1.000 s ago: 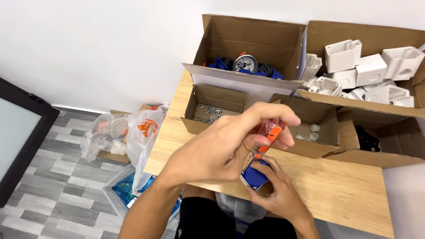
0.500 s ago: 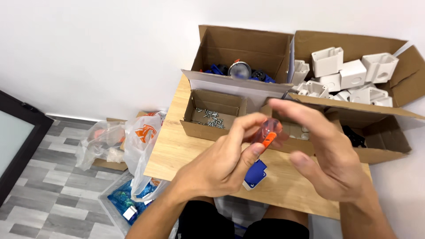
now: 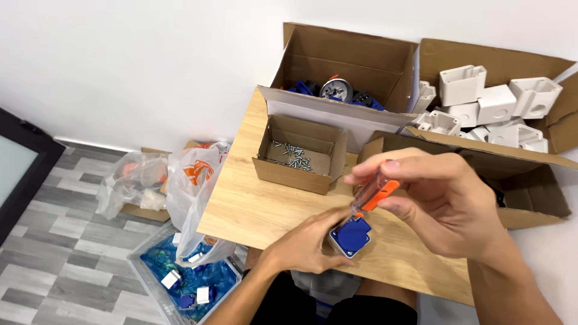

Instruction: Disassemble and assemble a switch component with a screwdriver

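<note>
My left hand [image 3: 304, 245] grips a small blue square part with a white rim [image 3: 350, 236] and steadies it on the wooden table [image 3: 253, 204] near the front edge. My right hand [image 3: 448, 201] holds an orange-handled screwdriver [image 3: 374, 194] in its fingertips. The tool slants down to the left, and its tip rests on the top of the blue part.
A small open cardboard box of screws [image 3: 301, 155] sits just behind the hands. Behind it stands a box of blue parts [image 3: 343, 90], and to the right a box of white plastic housings [image 3: 494, 105]. On the floor to the left lie plastic bags [image 3: 180, 174] and a clear bin [image 3: 180, 283].
The screwdriver has passed from my left hand to my right. My left hand dropped down and took hold of the blue part on the table.
</note>
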